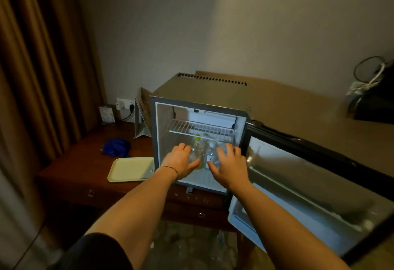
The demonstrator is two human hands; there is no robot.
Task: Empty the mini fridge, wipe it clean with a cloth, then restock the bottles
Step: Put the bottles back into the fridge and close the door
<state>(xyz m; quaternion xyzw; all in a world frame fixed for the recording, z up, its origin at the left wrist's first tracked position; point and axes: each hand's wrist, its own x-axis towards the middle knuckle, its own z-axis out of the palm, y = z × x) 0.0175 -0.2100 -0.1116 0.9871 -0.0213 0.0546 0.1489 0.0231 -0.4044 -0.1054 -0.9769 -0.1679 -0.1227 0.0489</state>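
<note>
dim room: brown curtains (36, 73), wooden desk (85, 163).

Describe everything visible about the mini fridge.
The mini fridge is a small boxy unit with a brownish-grey metal-looking top that has a row of vent slots along the back edge. It stands upright on a dark wooden desk. Its door hangs wide open to the right, showing a pale inner liner with a shelf rail. Inside, the walls are white, and a white wire rack sits high up. Clear bottles stand below it, one with a yellow-green cap. Both hands reach inside toward them.
</note>
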